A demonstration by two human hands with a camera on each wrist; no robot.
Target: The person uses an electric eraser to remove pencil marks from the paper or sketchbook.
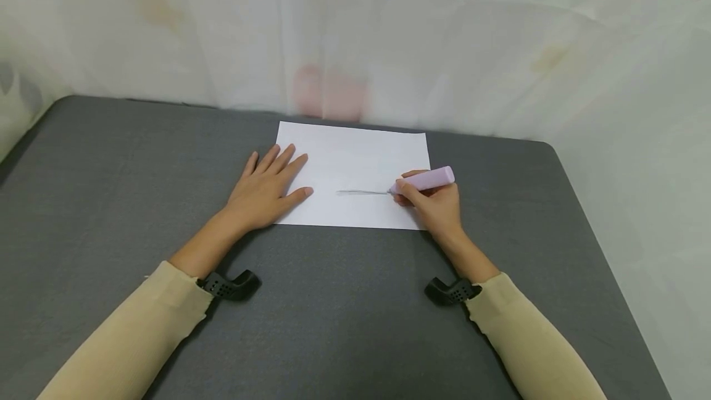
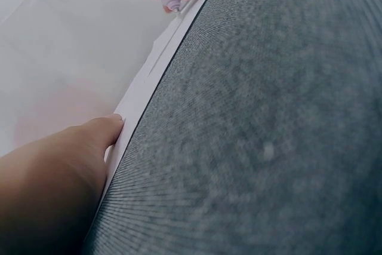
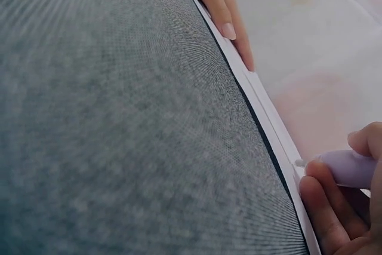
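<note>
Sleeves cut off below; left hand (image 1: 265,189) spread on paper (image 1: 355,159), right hand (image 1: 436,205) pinching marker (image 1: 428,179), tip hidden.

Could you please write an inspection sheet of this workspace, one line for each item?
Surface: dark grey table, fabric-like texture.
Job's things: white paper sheet lying flat, with a short grey line; lilac marker, tip on the sheet.
Clutter: nothing seen.
Grippers: left hand flat, pressing the sheet's left edge; right hand grips the marker.
Cables: nothing seen.
Surroundings: pale translucent sheeting behind and beside the table.
</note>
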